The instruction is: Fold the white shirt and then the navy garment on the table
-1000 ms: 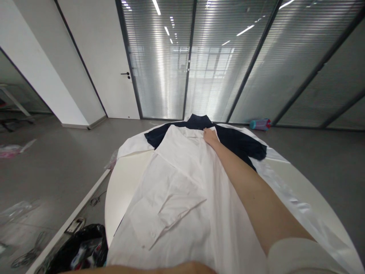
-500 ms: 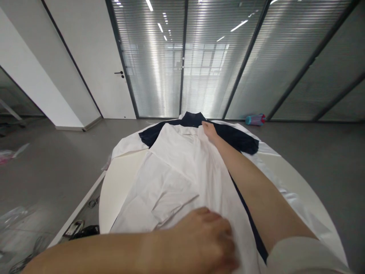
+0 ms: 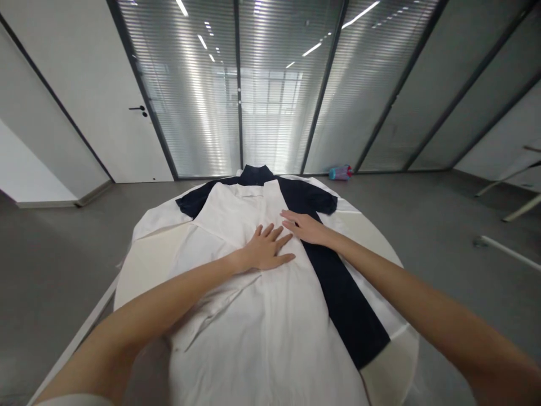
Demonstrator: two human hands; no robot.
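A white garment lies spread over a dark navy garment, whose collar and short sleeves show at the far end and whose side shows on the right. More white cloth lies under the navy one. My left hand rests flat on the middle of the white garment, fingers spread. Just to its right, my right hand lies with fingers stretched out across the white garment's right edge, partly over the navy cloth. Neither hand holds anything.
The clothes lie on a round cream table. Beyond it, a blue and pink packet lies on the floor by the glass partition. A white door stands at left, chair legs at right.
My left hand has moved forward from the near part and spread open. My right hand has come back from the collar area. The view has turned right, and more navy cloth shows on the right.
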